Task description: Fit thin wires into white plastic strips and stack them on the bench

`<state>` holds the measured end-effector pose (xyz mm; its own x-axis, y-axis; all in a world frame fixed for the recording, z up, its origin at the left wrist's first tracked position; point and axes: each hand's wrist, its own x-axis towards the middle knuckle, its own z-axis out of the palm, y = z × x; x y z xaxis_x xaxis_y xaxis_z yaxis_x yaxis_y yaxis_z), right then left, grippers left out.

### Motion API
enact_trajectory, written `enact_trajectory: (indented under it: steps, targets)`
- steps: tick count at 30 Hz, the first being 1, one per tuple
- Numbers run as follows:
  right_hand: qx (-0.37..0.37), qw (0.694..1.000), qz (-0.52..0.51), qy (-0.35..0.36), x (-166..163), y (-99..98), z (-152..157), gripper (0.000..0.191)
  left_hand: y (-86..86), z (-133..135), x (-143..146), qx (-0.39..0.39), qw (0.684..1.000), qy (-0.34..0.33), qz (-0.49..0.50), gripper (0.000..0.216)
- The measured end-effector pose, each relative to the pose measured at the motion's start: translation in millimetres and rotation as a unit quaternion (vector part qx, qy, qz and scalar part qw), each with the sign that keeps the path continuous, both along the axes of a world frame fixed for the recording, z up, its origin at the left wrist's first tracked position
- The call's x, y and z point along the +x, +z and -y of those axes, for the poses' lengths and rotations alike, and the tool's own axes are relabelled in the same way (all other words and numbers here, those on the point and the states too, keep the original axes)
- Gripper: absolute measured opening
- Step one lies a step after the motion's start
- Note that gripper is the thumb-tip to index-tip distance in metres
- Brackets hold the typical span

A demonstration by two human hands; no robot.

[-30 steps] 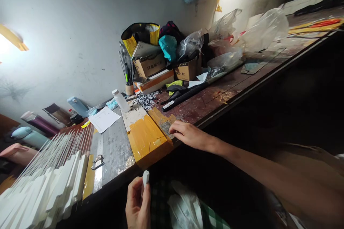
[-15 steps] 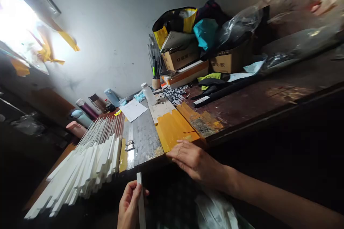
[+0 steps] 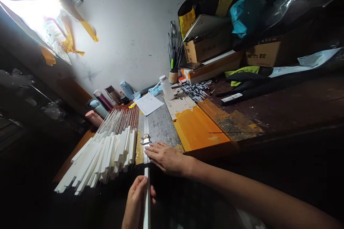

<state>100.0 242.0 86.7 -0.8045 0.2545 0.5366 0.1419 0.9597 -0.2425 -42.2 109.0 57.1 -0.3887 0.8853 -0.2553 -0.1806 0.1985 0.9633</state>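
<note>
My left hand (image 3: 137,195) is closed around a white square stick (image 3: 147,200), held upright in view below the table's front edge. A thin dark rod runs from the stick's top end toward the metal ruler (image 3: 146,125). My right hand (image 3: 163,155) lies palm down on the table edge, fingers stretched out, its fingertips over the ruler's near end beside the rod. Just beyond the fingertips, a small metal fitting (image 3: 146,139) sits on the ruler. Left of it lies a heap of white sticks (image 3: 104,154) with thin rods pointing away.
An orange-taped board (image 3: 199,128) lies right of the ruler, with a white bottle (image 3: 167,87) and black-and-white thin pieces (image 3: 196,89) behind. A paper sheet (image 3: 149,103) lies near several drink bottles. Boxes (image 3: 206,48) and bags stand at the back right.
My right hand has moved left from the orange board's edge to the ruler's near end. My left hand still holds the white stick. The view has shifted.
</note>
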Motion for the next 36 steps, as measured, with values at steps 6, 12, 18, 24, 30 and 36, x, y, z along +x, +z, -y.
enact_trajectory:
  steps: [6, 12, 18, 24, 30, 36]
  targets:
    - [-0.008, 1.000, -0.001, 0.029, -6.8, -2.5, -5.4, 0.027, 4.1, 0.7, 6.2, 0.004, 1.000, 0.002, 0.020, 0.038]
    - [-0.026, 0.999, -0.017, 0.035, -6.4, -5.9, -5.6, 0.028, 6.0, -6.6, 6.5, 0.010, 1.000, 0.015, 0.012, 0.037]
    - [-0.048, 0.996, -0.061, 0.042, -9.3, -8.3, -5.0, 0.025, 9.8, -12.0, 4.2, 0.013, 1.000, 0.006, 0.008, 0.034]
    - [-0.093, 0.981, -0.165, 0.038, 1.9, -9.6, -4.0, 0.028, 6.1, 0.2, 4.3, -0.019, 0.999, 0.011, 0.029, 0.037]
    - [-0.012, 0.976, -0.218, 0.015, 28.7, -22.1, 24.2, 0.027, -2.7, 22.2, 17.1, 0.011, 0.988, 0.023, -0.155, 0.033]
    - [-0.061, 0.994, -0.030, -0.081, 64.4, -38.1, 63.2, 0.023, -9.0, 48.4, 53.7, 0.105, 0.905, 0.087, -0.403, 0.020]
